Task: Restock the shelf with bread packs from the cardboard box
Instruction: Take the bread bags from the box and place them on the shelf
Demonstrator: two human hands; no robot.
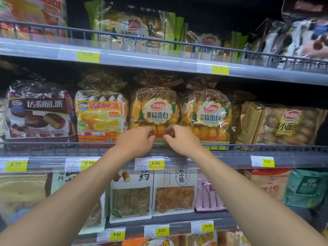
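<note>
Pinching bottom edge of bread pack [156, 110] on middle shelf [230, 158], our left hand [137, 141] and right hand [179, 139] both closed on it.

Grey wire-railed store shelving [159, 58], dark recesses behind

The bread pack [156, 110] reads 软面包; the yellow price tag [155, 163] below it reads 6.80.

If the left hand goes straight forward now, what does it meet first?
Probably the soft bread pack directly ahead: the left hand already appears to touch its lower edge, above the shelf rail.
</note>
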